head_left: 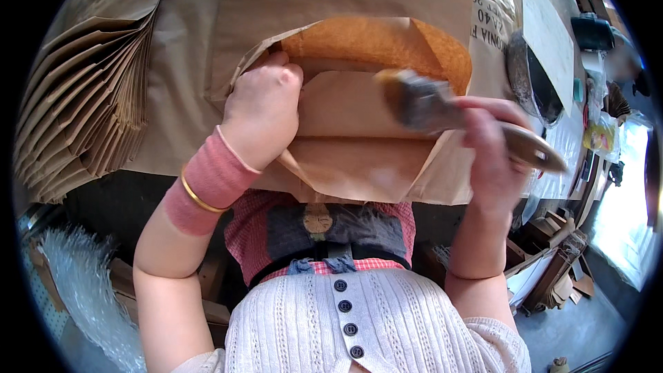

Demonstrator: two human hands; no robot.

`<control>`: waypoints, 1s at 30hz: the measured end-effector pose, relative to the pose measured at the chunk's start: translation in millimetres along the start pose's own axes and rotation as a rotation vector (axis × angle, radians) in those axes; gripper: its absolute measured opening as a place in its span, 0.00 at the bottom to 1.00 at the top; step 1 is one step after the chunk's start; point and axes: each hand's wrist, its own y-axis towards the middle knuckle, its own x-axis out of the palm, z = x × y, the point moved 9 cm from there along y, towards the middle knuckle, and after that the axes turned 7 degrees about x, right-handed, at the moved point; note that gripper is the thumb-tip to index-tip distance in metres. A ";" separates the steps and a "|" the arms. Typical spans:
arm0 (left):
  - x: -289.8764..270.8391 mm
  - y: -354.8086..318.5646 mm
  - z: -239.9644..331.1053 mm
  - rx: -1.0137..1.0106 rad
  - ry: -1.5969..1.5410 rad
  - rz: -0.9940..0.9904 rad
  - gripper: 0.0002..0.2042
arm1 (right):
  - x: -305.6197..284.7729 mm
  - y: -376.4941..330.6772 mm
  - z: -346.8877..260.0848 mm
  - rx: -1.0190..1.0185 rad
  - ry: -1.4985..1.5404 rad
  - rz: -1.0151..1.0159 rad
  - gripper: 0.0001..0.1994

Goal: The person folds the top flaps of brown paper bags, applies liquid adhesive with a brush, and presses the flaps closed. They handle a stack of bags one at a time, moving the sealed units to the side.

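Note:
A brown paper bag lies in front of me with its near end spread into folded flaps. The far flap has a wet-looking orange-brown coating. My left hand is closed in a fist at the left corner of the opening, with the paper's edge at its knuckles; its fingertips are hidden. In my right hand is a wide brush, blurred by motion. Its orange-tipped bristles point left, above the right part of the opened end, and its wooden handle sticks out past my hand to the right.
A fanned stack of folded brown paper sits at the left. To the right stand a dark round basin and a pale board leaning over it. Clear plastic strands hang low at the left; cardboard scraps lie at lower right.

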 end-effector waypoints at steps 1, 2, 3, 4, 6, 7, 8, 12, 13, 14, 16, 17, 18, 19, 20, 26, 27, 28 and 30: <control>1.9 1.1 -0.3 -0.014 0.063 0.008 0.03 | 19.5 -1.2 12.0 0.068 -0.045 -0.125 0.04; 3.1 2.6 -2.4 -0.008 0.074 0.000 0.04 | 32.1 -1.4 31.9 0.093 -0.145 -0.154 0.04; 4.7 4.2 -5.7 -0.007 0.080 -0.005 0.04 | 36.0 -2.9 42.8 0.182 -0.073 -0.118 0.04; 6.2 6.7 -8.9 -0.007 0.088 -0.011 0.05 | 42.4 -4.0 36.7 0.157 0.016 -0.111 0.04; 9.0 17.7 -17.6 -0.046 0.039 -0.073 0.06 | 64.2 -7.4 29.5 0.151 0.101 -0.148 0.05; 9.6 22.9 -19.8 -0.057 0.015 -0.104 0.06 | 80.9 -7.9 30.3 0.165 0.097 -0.184 0.05; 5.4 26.6 -20.6 -0.076 -0.043 -0.068 0.07 | 101.9 -8.6 36.9 0.184 0.188 -0.241 0.05; -0.2 25.3 -19.1 -0.102 0.069 0.003 0.07 | 88.2 -3.4 28.0 -0.002 -0.068 -0.181 0.03; 3.0 23.1 -20.1 -0.116 0.098 0.018 0.07 | 70.5 -4.7 19.1 -0.116 -0.189 -0.113 0.02; 4.5 22.7 -19.8 -0.122 0.120 0.033 0.07 | 49.6 -4.9 22.0 -0.063 -0.281 -0.067 0.02; 7.8 22.1 -15.7 -0.105 0.147 0.014 0.05 | 13.3 -7.1 31.3 -0.044 -0.546 0.007 0.03; 7.2 24.0 -11.0 -0.090 0.158 0.005 0.04 | 2.4 -7.7 31.9 -0.032 -0.709 0.037 0.03; 6.7 25.6 -5.5 -0.084 0.195 -0.027 0.02 | 2.8 -6.7 28.3 -0.069 -0.769 0.008 0.04; 4.7 26.9 2.1 -0.080 0.233 -0.059 0.02 | 4.2 -3.8 24.0 -0.105 -0.828 -0.022 0.05; 3.9 29.7 8.7 -0.069 0.273 -0.086 0.03 | 5.0 -1.7 19.2 -0.144 -0.888 -0.044 0.07; 7.9 33.6 24.5 -0.023 0.407 -0.124 0.06 | -30.5 53.8 78.4 -0.053 0.748 0.120 0.15; 7.0 33.6 23.4 -0.037 0.410 -0.127 0.06 | -30.5 60.8 107.1 0.014 0.862 0.259 0.17; 7.0 35.2 26.1 -0.028 0.428 -0.140 0.05 | -10.9 64.9 127.6 0.040 0.991 0.148 0.17; 12.0 33.9 29.3 -0.017 0.464 -0.182 0.05 | 39.8 58.2 134.7 0.148 1.377 -0.139 0.18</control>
